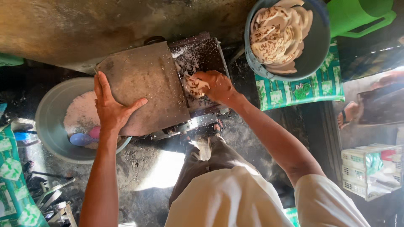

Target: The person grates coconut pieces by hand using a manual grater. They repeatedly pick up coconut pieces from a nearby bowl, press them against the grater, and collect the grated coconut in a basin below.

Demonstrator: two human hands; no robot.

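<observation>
Head view: the left hand (111, 110) lies spread flat on the grater's cover plate (145, 86), at nine o'clock from the right hand (214, 85), which is clamped on a coconut piece (194, 86) pressed into the chute (201, 54). Best to keep fingertips clear and pressure steady.

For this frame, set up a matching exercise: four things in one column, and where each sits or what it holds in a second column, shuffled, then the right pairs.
Things
1. left hand
2. right hand
3. blue-grey bowl
4. grey basin

Places or states
A. holds white grated stuff and two plastic scoops
B. presses a white piece into the grating machine
C. lies flat on the machine's metal cover
D. holds white pieces with brown skin, top right

Pairs: 1-C, 2-B, 3-D, 4-A
</observation>
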